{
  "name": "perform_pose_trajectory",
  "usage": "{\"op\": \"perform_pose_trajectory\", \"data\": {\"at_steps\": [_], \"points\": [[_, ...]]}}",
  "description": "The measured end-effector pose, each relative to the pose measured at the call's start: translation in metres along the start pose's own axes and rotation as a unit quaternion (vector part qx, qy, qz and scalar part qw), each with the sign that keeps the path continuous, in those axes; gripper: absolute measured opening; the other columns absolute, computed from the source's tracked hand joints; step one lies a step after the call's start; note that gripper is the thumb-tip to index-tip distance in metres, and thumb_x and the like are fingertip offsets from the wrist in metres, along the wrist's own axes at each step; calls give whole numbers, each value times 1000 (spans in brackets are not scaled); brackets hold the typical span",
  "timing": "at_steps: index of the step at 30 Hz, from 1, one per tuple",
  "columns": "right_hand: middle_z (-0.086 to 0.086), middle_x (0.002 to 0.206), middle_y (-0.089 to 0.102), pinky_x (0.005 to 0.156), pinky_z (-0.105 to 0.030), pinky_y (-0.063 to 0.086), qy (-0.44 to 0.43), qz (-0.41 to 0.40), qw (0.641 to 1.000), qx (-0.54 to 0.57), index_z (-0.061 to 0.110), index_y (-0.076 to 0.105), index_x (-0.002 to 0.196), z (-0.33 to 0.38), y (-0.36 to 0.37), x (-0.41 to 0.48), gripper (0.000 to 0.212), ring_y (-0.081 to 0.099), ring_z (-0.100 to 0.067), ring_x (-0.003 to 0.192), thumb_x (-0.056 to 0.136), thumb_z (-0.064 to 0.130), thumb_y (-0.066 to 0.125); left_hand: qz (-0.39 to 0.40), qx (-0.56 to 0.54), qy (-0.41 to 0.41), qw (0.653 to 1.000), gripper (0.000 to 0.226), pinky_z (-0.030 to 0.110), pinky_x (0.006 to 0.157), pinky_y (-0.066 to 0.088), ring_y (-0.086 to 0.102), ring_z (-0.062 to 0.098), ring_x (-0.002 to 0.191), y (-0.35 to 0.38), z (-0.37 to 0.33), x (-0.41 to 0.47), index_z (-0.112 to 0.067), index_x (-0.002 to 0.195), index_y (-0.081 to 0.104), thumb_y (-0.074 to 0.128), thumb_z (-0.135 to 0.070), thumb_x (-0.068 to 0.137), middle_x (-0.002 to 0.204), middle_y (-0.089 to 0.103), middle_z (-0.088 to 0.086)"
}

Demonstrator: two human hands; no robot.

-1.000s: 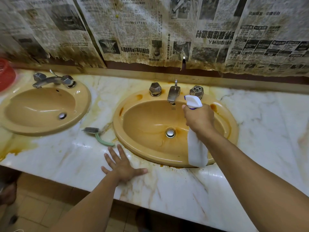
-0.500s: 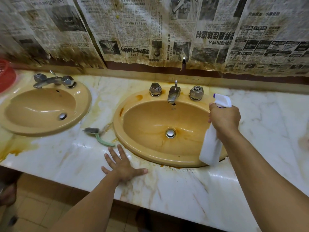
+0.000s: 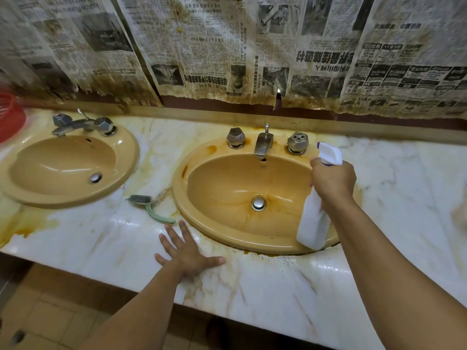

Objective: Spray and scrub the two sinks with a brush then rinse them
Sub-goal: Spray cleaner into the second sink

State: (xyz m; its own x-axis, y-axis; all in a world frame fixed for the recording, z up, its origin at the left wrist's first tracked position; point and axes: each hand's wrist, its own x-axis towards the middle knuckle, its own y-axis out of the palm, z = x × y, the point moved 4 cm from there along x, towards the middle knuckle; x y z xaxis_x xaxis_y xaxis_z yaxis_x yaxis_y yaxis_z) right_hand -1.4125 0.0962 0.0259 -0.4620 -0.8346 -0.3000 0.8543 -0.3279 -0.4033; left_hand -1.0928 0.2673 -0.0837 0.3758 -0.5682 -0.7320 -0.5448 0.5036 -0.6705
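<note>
Two yellow-tan sinks are set in a stained marble counter: the left sink [image 3: 63, 168] and the right sink [image 3: 227, 188], whose basin has rusty streaks around its drain [image 3: 258, 203]. My right hand [image 3: 332, 181] grips a white spray bottle [image 3: 314, 221] over the right sink's right rim, its nozzle pointing left across the basin. My left hand [image 3: 185, 251] rests flat on the counter with fingers spread, just in front of the right sink's left edge. A green-handled brush [image 3: 150, 205] lies on the counter between the two sinks, close to my left fingertips.
Each sink has a metal tap with two knobs, the right tap [image 3: 263, 145] and the left tap [image 3: 80, 123]. Stained newspaper [image 3: 227, 46] covers the wall behind. A red basket [image 3: 10, 117] sits at the far left. The marble counter [image 3: 404, 198] extends right; tiled floor lies below.
My right hand carried the spray bottle from over the middle of the right sink to its right rim, then slightly back leftward. My left hand and the brush stayed put.
</note>
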Motion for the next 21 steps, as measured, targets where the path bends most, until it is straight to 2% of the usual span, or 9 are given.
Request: {"op": "perform_pose_trajectory", "data": {"at_steps": [3, 5, 8, 10, 13, 15, 18, 19, 21], "points": [[-5, 81, 74, 60, -26, 44, -53, 68, 996, -14, 17, 72, 96, 6, 11, -11, 20, 70, -9, 68, 90, 35, 69, -5, -3, 6, 1000, 166, 70, 116, -8, -43, 42, 143, 0, 1, 1, -24, 138, -53, 70, -92, 52, 146, -58, 14], [0, 77, 74, 64, -28, 45, -77, 105, 991, -5, 22, 74, 96, 9, 19, -19, 14, 71, -13, 64, 88, 33, 76, -9, -3, 8, 1000, 166, 70, 116, -8, -43, 41, 143, 1, 1, 2, -24, 139, -53, 70, -92, 52, 147, -58, 14], [0, 74, 71, 63, -28, 46, -78, 129, 989, 3, 20, 75, 91, 10, 31, -26, 13, 62, -14, 56, 86, 33, 78, -15, -7, 6, 1000, 166, 70, 116, -8, -44, 41, 143, 1, 3, 5, -24, 139, -53, 71, -92, 51, 147, -58, 13], [-5, 73, 70, 63, -32, 48, -69, 126, 990, -12, 16, 74, 89, 11, 40, -32, 24, 63, -18, 61, 86, 40, 78, -19, -13, 10, 1000, 166, 70, 116, -9, -43, 41, 143, 2, 4, 6, -24, 140, -52, 72, -91, 52, 148, -57, 13], [-11, 79, 73, 72, -39, 54, -71, 92, 992, -42, 15, 69, 78, 14, 51, -38, 33, 69, -30, 77, 86, 46, 75, -31, -16, 18, 999, 165, 69, 117, -8, -39, 40, 146, 4, 6, 7, -25, 145, -47, 73, -90, 52, 152, -52, 12], [-12, 80, 72, 72, -38, 54, -70, 83, 993, -47, 16, 66, 73, 16, 55, -41, 34, 69, -32, 80, 88, 46, 73, -64, -5, 14, 998, 161, 65, 119, 2, -27, 39, 151, -1, 11, 7, -27, 153, -35, 73, -91, 51, 160, -39, 10], [-9, 82, 73, 74, -40, 55, -79, 86, 992, -37, 17, 72, 87, 21, 60, -44, 29, 70, -31, 82, 87, 45, 73, -153, -3, 42, 987, 138, 55, 119, 19, 4, 35, 152, -23, 28, 14, -35, 159, 3, 76, -87, 53, 164, -3, 9], [-8, 84, 73, 74, -40, 55, -86, 87, 992, -39, 18, 73, 92, 23, 61, -45, 26, 70, -31, 83, 87, 44, 73, -174, -6, 56, 983, 130, 53, 118, 21, 10, 32, 151, -31, 36, 16, -37, 157, 13, 76, -85, 55, 162, 5, 8], [-9, 87, 73, 75, -39, 53, -86, 79, 993, -37, 20, 70, 90, 28, 63, -47, 23, 69, -31, 85, 89, 43, 72, -195, 3, 62, 979, 122, 51, 118, 20, 13, 30, 151, -41, 52, 22, -39, 155, 20, 74, -86, 57, 160, 12, 8]]}}
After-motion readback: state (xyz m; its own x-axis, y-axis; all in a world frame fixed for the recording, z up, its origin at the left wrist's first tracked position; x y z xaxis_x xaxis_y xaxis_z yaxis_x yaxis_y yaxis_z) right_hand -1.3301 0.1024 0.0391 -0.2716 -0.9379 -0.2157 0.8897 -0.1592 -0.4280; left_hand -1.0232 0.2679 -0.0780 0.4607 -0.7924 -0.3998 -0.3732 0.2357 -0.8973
